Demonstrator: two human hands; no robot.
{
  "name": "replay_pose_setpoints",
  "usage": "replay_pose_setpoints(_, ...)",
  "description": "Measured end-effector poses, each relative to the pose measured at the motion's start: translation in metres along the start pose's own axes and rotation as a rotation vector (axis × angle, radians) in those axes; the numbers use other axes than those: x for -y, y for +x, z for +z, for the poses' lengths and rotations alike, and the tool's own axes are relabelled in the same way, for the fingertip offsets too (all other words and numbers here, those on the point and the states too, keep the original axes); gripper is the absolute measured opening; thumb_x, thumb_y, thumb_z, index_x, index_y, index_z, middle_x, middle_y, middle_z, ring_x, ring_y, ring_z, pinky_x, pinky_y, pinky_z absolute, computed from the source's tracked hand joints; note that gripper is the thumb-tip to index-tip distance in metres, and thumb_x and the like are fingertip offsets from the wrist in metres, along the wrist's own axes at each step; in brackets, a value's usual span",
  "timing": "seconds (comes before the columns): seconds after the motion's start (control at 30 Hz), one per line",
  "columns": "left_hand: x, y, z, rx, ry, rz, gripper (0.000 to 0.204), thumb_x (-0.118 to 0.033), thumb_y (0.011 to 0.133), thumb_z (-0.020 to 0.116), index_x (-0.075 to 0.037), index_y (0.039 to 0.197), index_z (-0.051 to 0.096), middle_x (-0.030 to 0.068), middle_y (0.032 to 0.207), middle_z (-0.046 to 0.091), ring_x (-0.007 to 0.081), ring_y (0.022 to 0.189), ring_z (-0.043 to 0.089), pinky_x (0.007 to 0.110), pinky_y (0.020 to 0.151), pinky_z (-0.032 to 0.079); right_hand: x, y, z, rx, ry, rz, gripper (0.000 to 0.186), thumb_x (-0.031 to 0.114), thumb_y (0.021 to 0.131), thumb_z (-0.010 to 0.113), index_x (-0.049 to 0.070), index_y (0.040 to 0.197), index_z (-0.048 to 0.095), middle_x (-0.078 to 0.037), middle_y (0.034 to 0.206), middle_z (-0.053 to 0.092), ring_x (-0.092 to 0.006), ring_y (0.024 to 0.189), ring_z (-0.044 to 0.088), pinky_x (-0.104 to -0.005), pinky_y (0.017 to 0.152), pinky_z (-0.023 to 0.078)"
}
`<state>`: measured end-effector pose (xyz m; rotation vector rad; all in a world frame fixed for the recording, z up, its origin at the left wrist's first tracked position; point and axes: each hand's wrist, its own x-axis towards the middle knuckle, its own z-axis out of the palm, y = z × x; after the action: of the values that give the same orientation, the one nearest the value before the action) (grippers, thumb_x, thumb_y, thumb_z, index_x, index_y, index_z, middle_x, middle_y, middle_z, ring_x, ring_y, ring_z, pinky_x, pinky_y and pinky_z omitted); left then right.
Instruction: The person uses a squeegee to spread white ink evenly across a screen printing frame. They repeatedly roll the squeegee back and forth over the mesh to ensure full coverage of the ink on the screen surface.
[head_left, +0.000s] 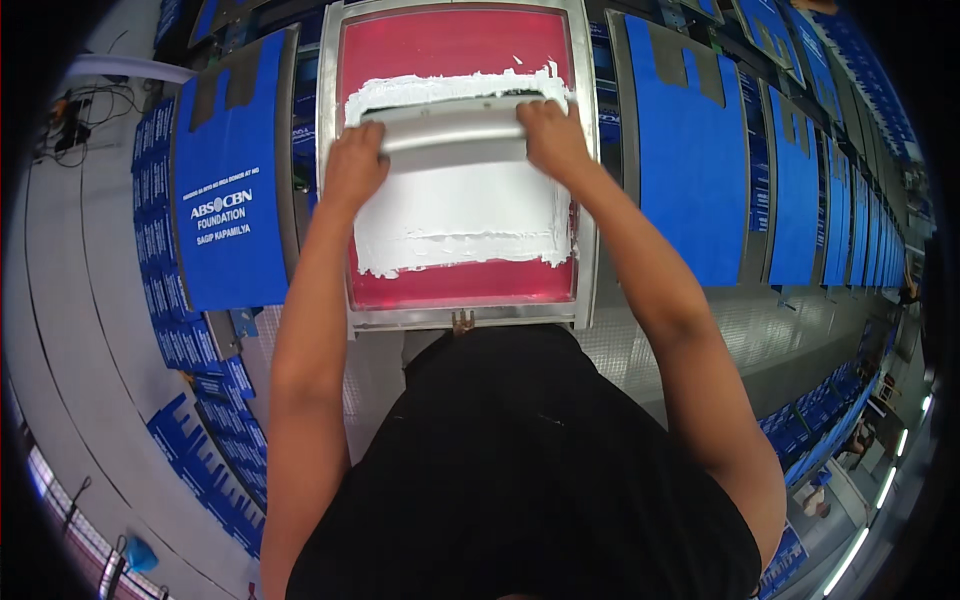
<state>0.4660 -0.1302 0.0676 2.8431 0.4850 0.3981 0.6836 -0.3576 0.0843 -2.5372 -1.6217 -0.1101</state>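
A silvery squeegee (450,128) lies crosswise on a screen-printing frame (460,318) in front of me. My left hand (357,165) is wrapped round its left end, and my right hand (553,145) grips the right end. Both forearms reach forward over the frame. White ink (460,200) covers the middle of the red screen (450,290), with ragged edges and a thicker ridge along the near side. The squeegee is nearer the far edge of the inked area. Whatever lies under the screen is hidden.
A blue bag-shaped piece with white print (228,180) lies on a board left of the frame. Plain blue pieces (690,160) continue in a row at right. Stacked printed blue pieces (160,210) stand at far left. Cables (100,105) lie on the floor.
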Motion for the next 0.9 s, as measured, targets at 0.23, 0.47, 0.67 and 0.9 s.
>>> replay_pose_setpoints(0.23, -0.048, -0.087, -0.047, 0.235, -0.096, -0.119, 0.036, -0.006, 0.063, 0.070, -0.004, 0.099, 0.062, 0.0143, 0.098, 0.062, 0.0316, 0.094, 0.057, 0.041, 0.084, 0.045, 0.042, -0.086, -0.056, 0.263, 0.176, 0.042, 0.029, 0.000, 0.068, 0.058, 0.006, 0.096, 0.058, -0.010, 0.088, 0.062, -0.0291, 0.091, 0.059, -0.0535, 0.096, 0.037)
replay_pose_setpoints(0.47, -0.076, -0.156, -0.048, 0.174, -0.251, -0.084, 0.039, -0.004, 0.058, 0.072, -0.002, 0.096, 0.062, 0.0134, 0.092, 0.062, 0.0317, 0.088, 0.058, 0.043, 0.083, 0.045, 0.080, -0.160, -0.054, 0.241, 0.172, 0.093, 0.016, 0.005, 0.065, 0.063, 0.008, 0.081, 0.062, -0.010, 0.080, 0.064, -0.0290, 0.085, 0.062, -0.0529, 0.095, 0.040)
replay_pose_setpoints(0.67, -0.082, -0.185, -0.027, 0.032, -0.179, -0.043, 0.042, 0.000, 0.058, 0.069, -0.002, 0.099, 0.061, 0.0132, 0.098, 0.064, 0.0336, 0.092, 0.059, 0.042, 0.087, 0.046, 0.088, -0.176, -0.043, 0.199, 0.170, 0.109, 0.029, 0.001, 0.064, 0.062, 0.008, 0.092, 0.066, -0.010, 0.084, 0.067, -0.0291, 0.085, 0.063, -0.0559, 0.102, 0.037)
replay_pose_setpoints(0.9, -0.014, -0.030, -0.006, 0.059, -0.124, -0.122, 0.027, -0.008, 0.061, 0.073, -0.006, 0.087, 0.068, 0.0163, 0.077, 0.065, 0.0360, 0.074, 0.062, 0.046, 0.069, 0.050, 0.019, -0.040, -0.002, 0.093, 0.074, 0.101, 0.037, 0.002, 0.063, 0.065, 0.014, 0.098, 0.068, -0.010, 0.084, 0.068, -0.0292, 0.085, 0.064, -0.0526, 0.101, 0.037)
